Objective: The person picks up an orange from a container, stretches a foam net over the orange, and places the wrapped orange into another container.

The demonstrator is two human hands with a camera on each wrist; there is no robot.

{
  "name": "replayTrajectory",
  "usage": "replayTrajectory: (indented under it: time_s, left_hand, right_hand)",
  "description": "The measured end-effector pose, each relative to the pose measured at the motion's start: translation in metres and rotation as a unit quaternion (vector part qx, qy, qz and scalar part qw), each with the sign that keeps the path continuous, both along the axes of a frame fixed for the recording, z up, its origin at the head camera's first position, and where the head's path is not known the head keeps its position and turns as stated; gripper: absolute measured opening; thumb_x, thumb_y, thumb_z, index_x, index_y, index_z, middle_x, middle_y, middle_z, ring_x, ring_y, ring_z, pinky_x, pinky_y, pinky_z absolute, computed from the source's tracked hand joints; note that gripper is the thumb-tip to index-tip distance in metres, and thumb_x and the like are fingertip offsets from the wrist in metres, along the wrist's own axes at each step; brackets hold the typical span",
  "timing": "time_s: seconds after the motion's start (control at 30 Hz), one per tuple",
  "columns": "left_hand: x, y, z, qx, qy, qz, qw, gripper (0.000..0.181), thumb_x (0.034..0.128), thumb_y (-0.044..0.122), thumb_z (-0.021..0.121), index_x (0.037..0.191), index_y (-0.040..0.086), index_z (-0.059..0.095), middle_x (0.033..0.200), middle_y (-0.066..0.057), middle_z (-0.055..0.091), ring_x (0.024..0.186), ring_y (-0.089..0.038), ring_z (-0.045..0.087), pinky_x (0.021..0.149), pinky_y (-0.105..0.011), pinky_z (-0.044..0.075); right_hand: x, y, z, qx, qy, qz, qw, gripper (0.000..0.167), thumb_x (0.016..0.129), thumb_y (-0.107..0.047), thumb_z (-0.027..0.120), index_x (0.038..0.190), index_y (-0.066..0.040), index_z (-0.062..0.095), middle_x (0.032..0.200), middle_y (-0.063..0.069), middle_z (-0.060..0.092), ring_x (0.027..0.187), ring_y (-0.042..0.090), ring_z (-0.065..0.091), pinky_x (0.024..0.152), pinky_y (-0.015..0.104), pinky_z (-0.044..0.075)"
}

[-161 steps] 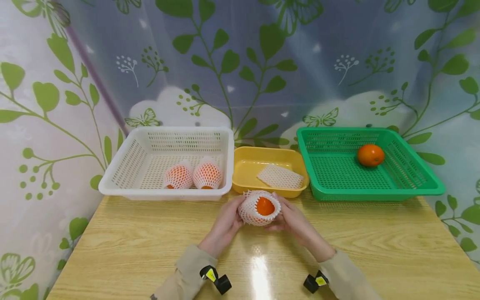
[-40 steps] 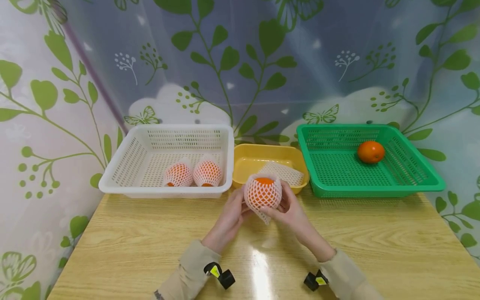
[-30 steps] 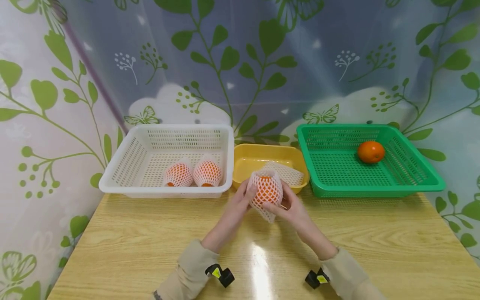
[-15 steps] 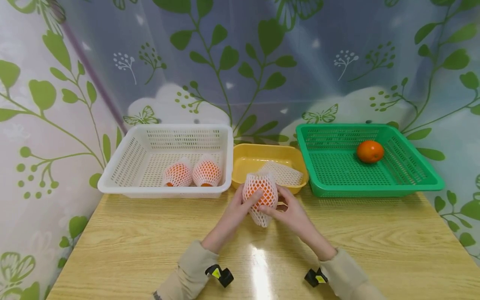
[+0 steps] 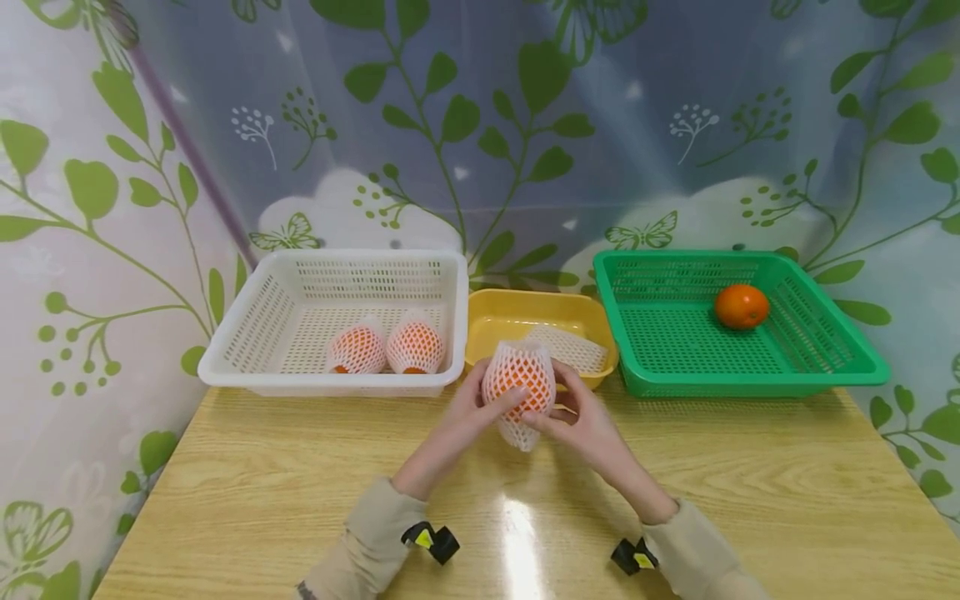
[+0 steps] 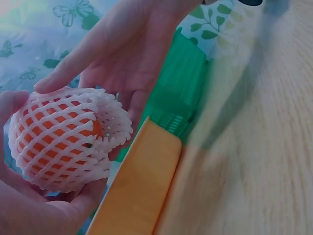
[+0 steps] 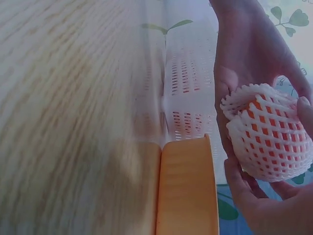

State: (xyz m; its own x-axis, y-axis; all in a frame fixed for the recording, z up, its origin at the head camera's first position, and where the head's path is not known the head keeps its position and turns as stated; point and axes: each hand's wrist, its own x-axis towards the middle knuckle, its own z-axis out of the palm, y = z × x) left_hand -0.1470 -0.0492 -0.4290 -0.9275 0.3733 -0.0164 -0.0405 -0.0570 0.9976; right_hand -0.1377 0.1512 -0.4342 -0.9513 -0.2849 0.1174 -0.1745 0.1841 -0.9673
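Both hands hold an orange (image 5: 519, 377) in a white foam net sleeve, just in front of the yellow tray. My left hand (image 5: 471, 410) grips it from the left, thumb across its front. From the right, my right hand (image 5: 583, 418) grips it, its thumb low on the net. The sleeve's upper end rises above the fruit, and a narrow tail of net hangs below. In the left wrist view, a bit of bare orange (image 6: 96, 129) shows at the sleeve's loose end. Fingers behind the fruit are partly hidden in the head view.
The white basket (image 5: 333, 380) at left holds two netted oranges (image 5: 415, 346). A flat foam net (image 5: 570, 348) lies in the yellow tray (image 5: 491, 312). At right, the green basket (image 5: 750, 379) holds one bare orange (image 5: 741, 307). All stand along the wooden table's (image 5: 300, 467) back.
The fruit has been turned between the hands; its bare end, seen through the net opening earlier, is now covered from the head view. The left thumb has come round to the front. The baskets stay put.
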Motion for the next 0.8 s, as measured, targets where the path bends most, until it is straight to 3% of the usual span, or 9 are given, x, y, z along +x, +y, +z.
replayTrajectory:
  time_s: [0.2,0.47,0.6,0.8]
  left_hand:
    - [-0.005,-0.016,0.012,-0.015,0.034,0.026,0.9990,0.064,0.0969,0.036,0.066,0.148,0.006,0.041,0.133,-0.017,0.059,0.120,-0.027,0.060,0.104,-0.043,0.050]
    - [-0.010,-0.055,0.042,-0.034,0.073,0.050,0.9955,0.053,0.1020,0.031,0.058,0.147,0.008,0.042,0.129,-0.018,0.060,0.113,-0.024,0.063,0.096,-0.038,0.054]
    - [-0.016,-0.083,0.056,-0.052,0.081,0.099,0.9904,0.053,0.1041,0.037,0.055,0.148,0.011,0.040,0.129,-0.015,0.059,0.110,-0.021,0.063,0.093,-0.035,0.055]
    - [-0.034,-0.137,0.064,-0.084,0.088,0.188,0.9746,0.060,0.1036,0.044,0.053,0.149,0.008,0.037,0.129,-0.008,0.055,0.112,-0.014,0.061,0.096,-0.029,0.053]
  right_hand:
    - [-0.004,0.011,0.006,0.011,0.067,-0.004,0.9977,0.070,0.094,-0.005,0.072,0.155,-0.008,0.037,0.144,0.024,0.048,0.116,0.040,0.061,0.095,0.037,0.055]
    - [-0.019,0.054,0.030,0.050,0.102,-0.069,0.9911,0.051,0.102,-0.017,0.062,0.150,-0.011,0.046,0.142,0.019,0.054,0.112,0.013,0.061,0.089,0.017,0.053]
    - [-0.025,0.079,0.043,0.083,0.109,-0.109,0.9845,0.049,0.104,-0.025,0.060,0.150,-0.016,0.047,0.144,0.015,0.053,0.112,0.006,0.059,0.090,0.014,0.050]
    - [-0.039,0.117,0.051,0.135,0.128,-0.169,0.9679,0.049,0.104,-0.031,0.059,0.151,-0.020,0.048,0.145,0.013,0.053,0.110,-0.002,0.055,0.087,0.014,0.046]
